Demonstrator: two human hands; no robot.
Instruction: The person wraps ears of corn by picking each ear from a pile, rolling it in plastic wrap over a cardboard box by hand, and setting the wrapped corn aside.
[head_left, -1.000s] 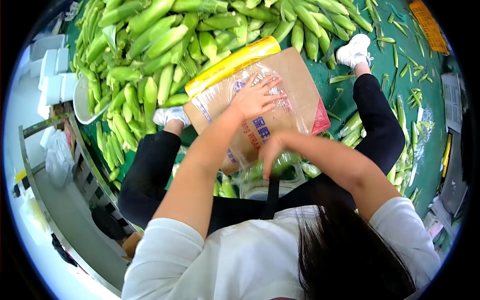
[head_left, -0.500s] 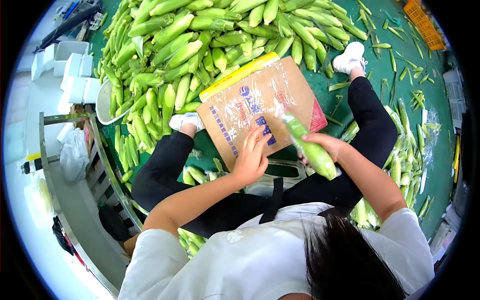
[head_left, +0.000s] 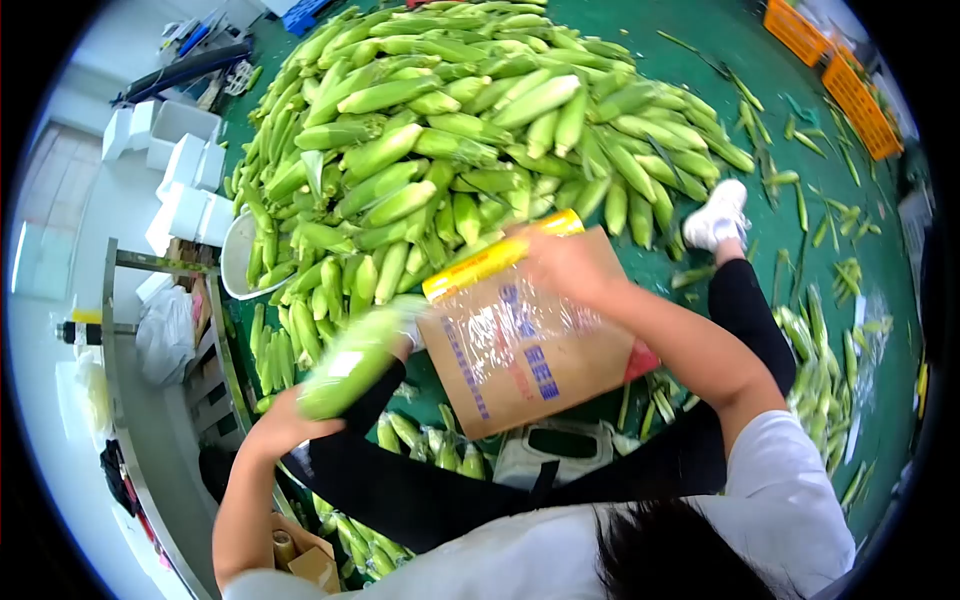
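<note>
In the head view, the left hand point(head_left: 285, 425) is clamped on the lower end of a long green ear of corn point(head_left: 352, 362), which is tilted up and to the right (motion blurs it, though shiny clear film shows near its upper end). The ear is in the air, over the black-trousered left leg point(head_left: 375, 395).

The right hand point(head_left: 562, 262) is at the yellow cylindrical roll point(head_left: 468, 272) along the far edge of a flat brown cardboard carton point(head_left: 490, 375) with blue and red print. The fingers are blurred, and I cannot tell whether they are closed on anything. Clear, glossy film covers part of the carton's top.

Beyond the carton, a large heap of green corn ears point(head_left: 465, 130) is spread over the green floor point(head_left: 622, 22), with a white plastic basin point(head_left: 236, 262) at its left edge. More film-wrapped green ears point(head_left: 820, 400) lie to the right, outside the right leg point(head_left: 752, 310). In the far right corner are 2 orange slatted plastic crates point(head_left: 858, 105), and white foam boxes point(head_left: 190, 205) stand at the left.
</note>
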